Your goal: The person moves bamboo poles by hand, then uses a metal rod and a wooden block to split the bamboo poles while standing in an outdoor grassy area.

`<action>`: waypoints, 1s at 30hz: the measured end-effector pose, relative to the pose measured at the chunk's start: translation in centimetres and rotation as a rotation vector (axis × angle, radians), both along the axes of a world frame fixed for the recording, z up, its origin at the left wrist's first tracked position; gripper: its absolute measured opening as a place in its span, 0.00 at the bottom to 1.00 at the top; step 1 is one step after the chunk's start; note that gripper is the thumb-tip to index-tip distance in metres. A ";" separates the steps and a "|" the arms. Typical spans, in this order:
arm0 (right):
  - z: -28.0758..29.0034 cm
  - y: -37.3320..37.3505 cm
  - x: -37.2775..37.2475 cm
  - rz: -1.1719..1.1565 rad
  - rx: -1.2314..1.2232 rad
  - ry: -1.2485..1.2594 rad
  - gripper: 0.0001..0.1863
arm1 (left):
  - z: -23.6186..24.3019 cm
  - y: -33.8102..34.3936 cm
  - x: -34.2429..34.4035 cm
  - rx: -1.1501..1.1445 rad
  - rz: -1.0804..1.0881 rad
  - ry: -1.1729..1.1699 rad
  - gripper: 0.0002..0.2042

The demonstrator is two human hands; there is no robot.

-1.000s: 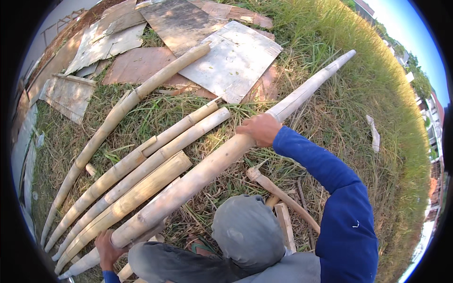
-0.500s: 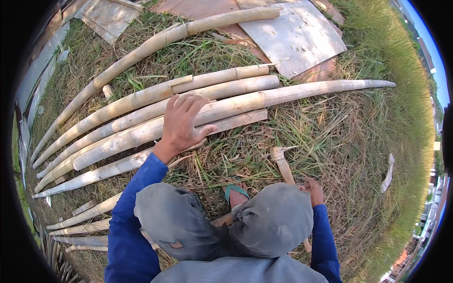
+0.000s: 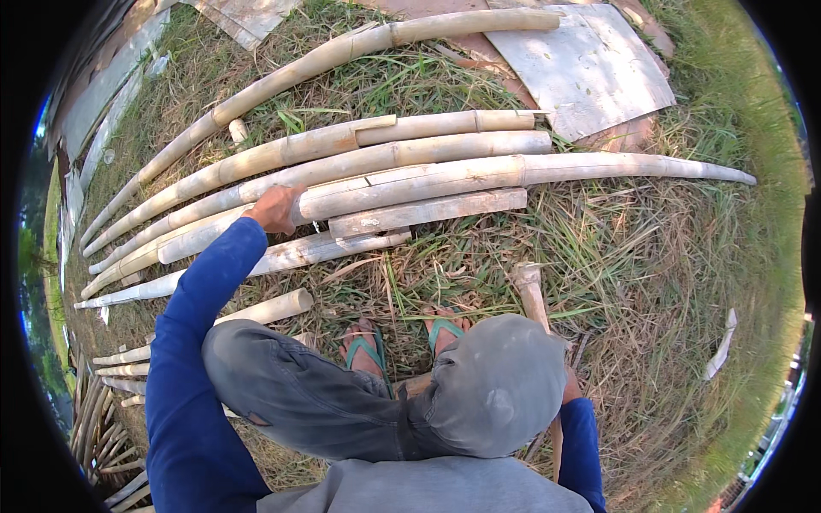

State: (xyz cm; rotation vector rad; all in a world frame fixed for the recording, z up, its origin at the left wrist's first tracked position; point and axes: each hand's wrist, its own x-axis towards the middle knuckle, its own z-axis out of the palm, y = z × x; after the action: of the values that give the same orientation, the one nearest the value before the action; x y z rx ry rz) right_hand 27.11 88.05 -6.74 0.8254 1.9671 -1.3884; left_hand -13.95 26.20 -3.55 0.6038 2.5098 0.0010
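My left hand (image 3: 275, 208) is closed around the pale, thick bamboo pole (image 3: 410, 190), left of its middle. This pole's thin tip reaches far to the right. Beside my right knee, my right hand (image 3: 571, 386) grips a wooden-handled tool (image 3: 532, 295), with most of its fingers hidden by the knee. The tool's far end lies over the grass, and its handle shows again below the knee. A short split bamboo piece (image 3: 436, 211) lies just nearer to me than the thick pole.
Several more bamboo poles (image 3: 342, 51) lie on the dry grass (image 3: 633, 282), fanning out to the left. Flat boards (image 3: 590, 68) are at the far side. My sandalled feet (image 3: 368, 342) are below me. A pile of poles (image 3: 103, 436) lies at lower left, and a pale strip (image 3: 723, 346) at right.
My left hand has moved left and closed around the thick pole, where before its fingers were spread over it. My view and knees have shifted. The right hand is now more hidden.
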 end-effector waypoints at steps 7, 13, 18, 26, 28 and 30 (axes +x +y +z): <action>7.2 -7.6 -0.4 -0.175 0.087 0.110 0.22 | 5.1 3.1 -2.2 0.002 0.052 -0.187 0.37; 17.6 -11.3 -7.1 -0.141 0.336 0.175 0.25 | 4.9 3.0 -0.9 -0.011 0.057 -0.209 0.37; 20.6 -13.0 -12.6 -0.019 0.399 0.452 0.26 | 6.0 2.9 -1.6 0.006 0.096 -0.238 0.36; 14.0 -12.2 -16.3 0.088 0.376 0.435 0.28 | 4.7 3.6 -2.0 -0.019 0.020 -0.242 0.35; 18.0 -12.9 -18.1 0.030 0.305 0.410 0.28 | 5.0 2.6 -2.6 -0.008 0.012 -0.222 0.35; 20.9 -13.5 -16.9 -0.054 0.237 0.423 0.29 | 4.9 1.8 -1.1 -0.055 0.051 -0.258 0.35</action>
State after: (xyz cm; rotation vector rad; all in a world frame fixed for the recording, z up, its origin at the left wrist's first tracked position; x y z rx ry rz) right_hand 10.21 74.52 14.16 0.7355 2.4858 -1.4722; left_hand -15.01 27.96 1.35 0.4845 2.2668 0.0265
